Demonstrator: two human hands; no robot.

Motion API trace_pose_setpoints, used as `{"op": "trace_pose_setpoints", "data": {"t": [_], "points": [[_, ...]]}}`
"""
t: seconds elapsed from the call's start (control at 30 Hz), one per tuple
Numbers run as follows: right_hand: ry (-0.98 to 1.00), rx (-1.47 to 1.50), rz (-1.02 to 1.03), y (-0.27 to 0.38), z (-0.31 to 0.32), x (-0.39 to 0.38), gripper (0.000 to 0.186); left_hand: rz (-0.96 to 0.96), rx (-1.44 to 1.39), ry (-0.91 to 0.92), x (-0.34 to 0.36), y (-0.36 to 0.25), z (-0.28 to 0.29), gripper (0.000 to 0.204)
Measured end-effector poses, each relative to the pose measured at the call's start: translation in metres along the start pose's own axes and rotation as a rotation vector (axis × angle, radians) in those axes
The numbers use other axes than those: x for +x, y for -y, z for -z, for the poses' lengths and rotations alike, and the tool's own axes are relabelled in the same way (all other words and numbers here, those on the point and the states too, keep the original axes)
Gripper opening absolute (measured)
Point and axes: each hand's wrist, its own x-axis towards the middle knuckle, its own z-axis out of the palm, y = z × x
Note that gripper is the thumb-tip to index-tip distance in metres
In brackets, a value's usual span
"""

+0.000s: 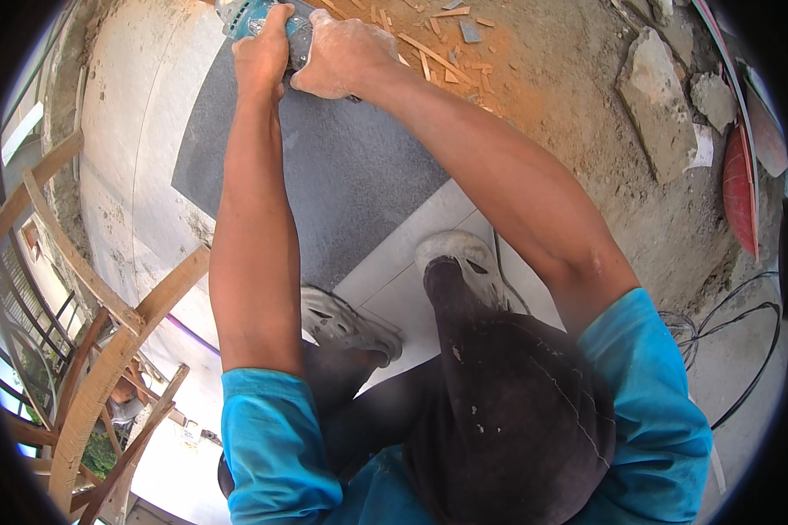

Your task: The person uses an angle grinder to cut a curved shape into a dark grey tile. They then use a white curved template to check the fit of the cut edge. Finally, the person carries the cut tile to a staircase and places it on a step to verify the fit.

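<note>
At the top edge, both my arms reach out over a large dark grey tile. A teal and dark grey handheld power tool sits at the tile's far end, partly cut off by the frame. My left hand is closed around its near side. My right hand, dusty and with its fingers wrapped round, grips the tool's dark body from the right. The tool's working end and its contact with the tile cannot be made out.
My dusty shoes stand by the tile's near edge on pale floor tiles. Wood scraps lie at the far right, near broken concrete slabs. Black cable loops at the right. A wooden frame stands left.
</note>
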Motion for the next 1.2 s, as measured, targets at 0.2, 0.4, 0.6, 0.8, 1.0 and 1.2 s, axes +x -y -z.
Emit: {"op": "trace_pose_setpoints", "data": {"t": [0.2, 0.4, 0.6, 0.8, 1.0, 1.2], "points": [[-0.011, 0.014, 0.009, -0.001, -0.001, 0.0, 0.063, 0.017, -0.023, 0.007, 0.0, 0.0, 0.0, 0.063], [-0.004, 0.02, 0.004, -0.003, -0.001, -0.003, 0.062, 0.019, -0.03, 0.006, -0.003, 0.0, -0.002, 0.062], [-0.009, 0.017, 0.011, -0.005, 0.0, -0.007, 0.061, 0.026, -0.029, -0.007, -0.007, 0.0, -0.004, 0.064], [-0.019, 0.029, 0.02, -0.007, 0.0, -0.008, 0.061, 0.02, 0.009, -0.029, -0.008, 0.001, -0.005, 0.063], [-0.002, 0.029, 0.019, -0.009, 0.0, -0.008, 0.061, 0.028, -0.005, -0.014, -0.007, 0.002, -0.006, 0.063], [-0.005, 0.016, 0.019, -0.01, 0.001, -0.012, 0.063, -0.003, -0.065, 0.001, -0.007, 0.007, -0.008, 0.062]]}}
